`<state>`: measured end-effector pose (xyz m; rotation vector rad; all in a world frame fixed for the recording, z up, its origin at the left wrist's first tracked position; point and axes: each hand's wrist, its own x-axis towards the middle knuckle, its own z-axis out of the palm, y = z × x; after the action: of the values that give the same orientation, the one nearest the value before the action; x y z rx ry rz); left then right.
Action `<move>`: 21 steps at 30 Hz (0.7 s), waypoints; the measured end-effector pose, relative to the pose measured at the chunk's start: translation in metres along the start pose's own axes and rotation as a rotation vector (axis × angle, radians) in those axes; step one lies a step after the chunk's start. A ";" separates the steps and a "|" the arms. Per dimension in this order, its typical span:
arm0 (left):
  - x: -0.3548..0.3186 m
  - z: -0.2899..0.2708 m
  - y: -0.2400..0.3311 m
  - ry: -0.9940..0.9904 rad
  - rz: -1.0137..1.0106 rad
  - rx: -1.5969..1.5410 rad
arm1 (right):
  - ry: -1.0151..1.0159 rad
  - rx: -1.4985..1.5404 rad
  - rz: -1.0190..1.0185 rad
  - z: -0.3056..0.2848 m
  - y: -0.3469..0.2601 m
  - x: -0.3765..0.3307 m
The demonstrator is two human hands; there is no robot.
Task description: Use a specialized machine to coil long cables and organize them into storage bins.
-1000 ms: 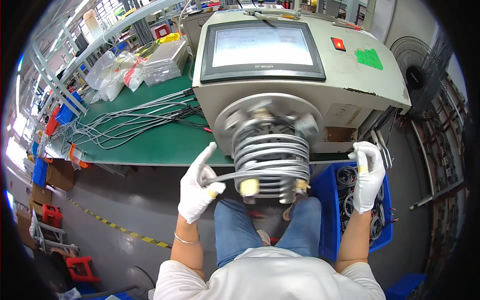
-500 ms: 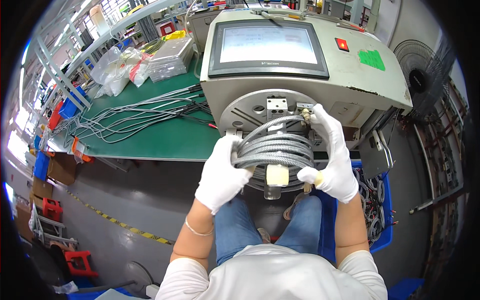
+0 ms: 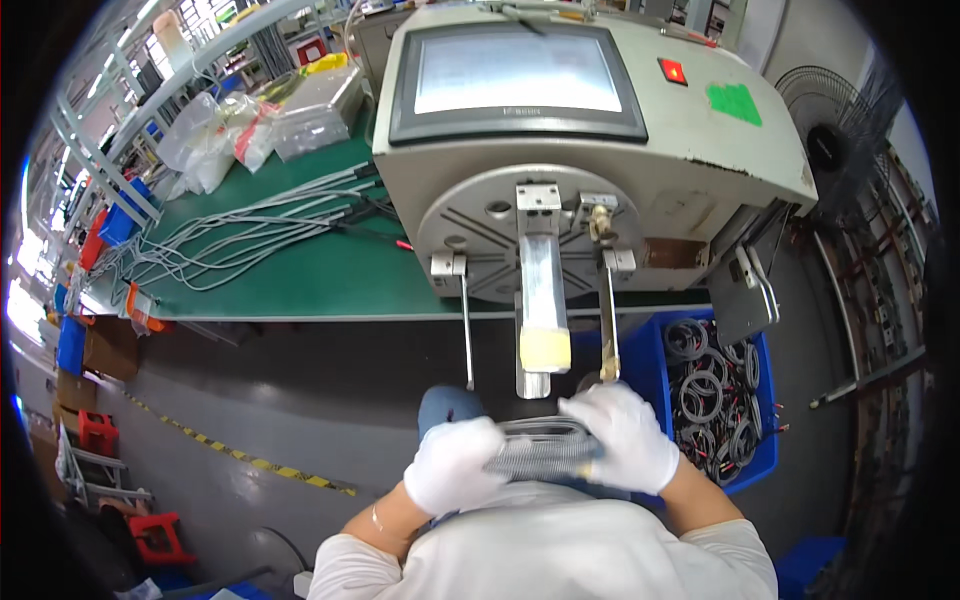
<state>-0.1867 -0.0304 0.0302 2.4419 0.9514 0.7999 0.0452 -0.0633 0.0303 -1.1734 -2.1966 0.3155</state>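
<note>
Close to my body I hold a coil of grey braided cable (image 3: 541, 450), a little blurred by motion. My gloved left hand (image 3: 457, 466) is closed on its left side, and my gloved right hand (image 3: 622, 437) grips its right side. Beyond the coil is the round metal winding plate (image 3: 480, 230) of the machine, with a wide central arm (image 3: 543, 285) that has yellow tape near its tip. Thinner rods (image 3: 467, 330) stick out from the plate at both sides. No cable is on these arms.
The beige machine (image 3: 700, 130) carries a screen (image 3: 515, 75) and a lit red switch (image 3: 672, 71). Loose grey cables (image 3: 240, 230) lie on the green table (image 3: 240, 300) at left. A blue bin (image 3: 765, 400) at right holds several cable coils. A fan (image 3: 825, 140) stands far right.
The cable coil has come off the winding arms and moved toward my body in both hands. The plate and its arms are now uncovered.
</note>
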 end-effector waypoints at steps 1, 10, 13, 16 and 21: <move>0.003 0.010 0.000 -0.083 -0.127 -0.057 | -0.077 -0.015 0.046 0.007 0.001 -0.002; 0.017 0.052 -0.015 -0.394 -0.497 -0.601 | 0.102 0.228 0.328 0.015 0.030 -0.025; 0.017 0.064 -0.014 -0.480 -0.724 -0.884 | 0.173 0.181 0.400 0.018 0.035 -0.020; 0.023 0.083 -0.014 -0.194 -0.382 -0.453 | 0.024 0.103 0.357 0.022 0.023 -0.014; 0.029 0.092 -0.017 -0.083 -0.265 -0.098 | -0.205 0.347 0.594 0.016 0.021 -0.007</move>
<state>-0.1192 -0.0119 -0.0379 2.1882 1.1449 0.6329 0.0514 -0.0558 0.0049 -1.6162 -1.8006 1.0576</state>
